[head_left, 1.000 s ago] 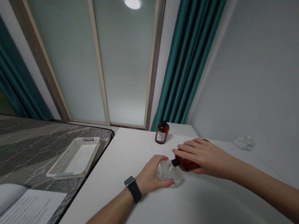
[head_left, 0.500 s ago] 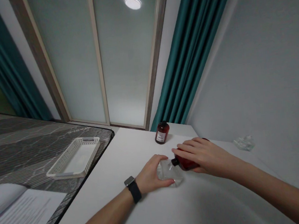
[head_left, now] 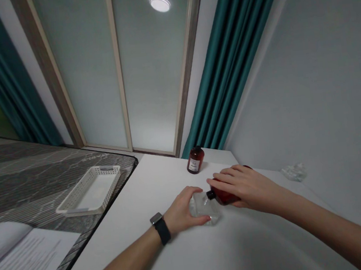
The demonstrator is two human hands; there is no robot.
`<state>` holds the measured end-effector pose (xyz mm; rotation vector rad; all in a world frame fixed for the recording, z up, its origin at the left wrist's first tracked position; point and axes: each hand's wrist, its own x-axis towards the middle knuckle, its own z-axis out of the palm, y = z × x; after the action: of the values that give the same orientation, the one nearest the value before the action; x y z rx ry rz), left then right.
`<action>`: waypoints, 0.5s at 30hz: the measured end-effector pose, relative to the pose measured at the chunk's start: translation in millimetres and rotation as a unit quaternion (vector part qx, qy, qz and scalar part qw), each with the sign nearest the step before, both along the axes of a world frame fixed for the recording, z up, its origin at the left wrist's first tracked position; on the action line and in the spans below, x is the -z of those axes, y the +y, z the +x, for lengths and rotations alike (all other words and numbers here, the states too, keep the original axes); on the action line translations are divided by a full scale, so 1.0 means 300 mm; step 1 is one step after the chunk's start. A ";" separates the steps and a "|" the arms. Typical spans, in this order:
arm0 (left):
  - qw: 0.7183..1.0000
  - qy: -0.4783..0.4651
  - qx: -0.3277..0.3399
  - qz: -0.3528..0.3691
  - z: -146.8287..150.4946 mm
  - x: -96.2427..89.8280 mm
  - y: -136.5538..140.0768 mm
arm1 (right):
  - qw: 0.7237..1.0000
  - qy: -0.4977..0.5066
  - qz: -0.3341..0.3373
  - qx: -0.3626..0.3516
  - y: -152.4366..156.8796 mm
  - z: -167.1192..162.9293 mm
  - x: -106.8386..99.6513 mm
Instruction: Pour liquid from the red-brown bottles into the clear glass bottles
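Note:
My right hand (head_left: 244,188) is wrapped round a dark red-brown bottle (head_left: 223,196), tipped on its side with its black neck pointing left. That neck is over a clear, see-through container (head_left: 205,209), gripped at its side between the thumb and fingers of my left hand (head_left: 184,212). Whether liquid is flowing from the bottle I cannot tell. A second red-brown bottle (head_left: 195,160), with a white label and a black top, stands upright farther back on the white table (head_left: 147,190).
Left of the table, a dark patterned surface (head_left: 42,171) holds a white perforated basket (head_left: 91,190) and an open book (head_left: 35,262). A crumpled clear plastic piece (head_left: 294,172) lies by the wall at the right. Behind are glass sliding doors (head_left: 158,77) and teal curtains (head_left: 225,70).

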<state>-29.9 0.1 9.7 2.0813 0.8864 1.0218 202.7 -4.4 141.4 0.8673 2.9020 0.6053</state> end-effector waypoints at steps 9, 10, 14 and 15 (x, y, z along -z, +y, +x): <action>1.000 -0.009 -0.003 -0.004 0.002 -0.008 -0.003 | 1.000 0.013 -0.005 -0.006 0.002 0.005 0.004; 1.000 -0.009 -0.003 -0.004 0.002 -0.008 -0.004 | 1.000 0.016 -0.005 -0.006 0.002 0.005 0.005; 1.000 -0.007 0.000 -0.002 0.000 -0.008 -0.003 | 1.000 0.017 -0.004 -0.004 0.002 0.002 0.003; 1.000 -0.007 0.000 -0.002 0.000 -0.007 -0.002 | 1.000 0.016 -0.005 -0.004 0.001 0.001 0.001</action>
<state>-29.9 -0.6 11.9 2.0692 0.8805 1.0331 202.9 -4.1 141.0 0.8721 2.9352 0.5822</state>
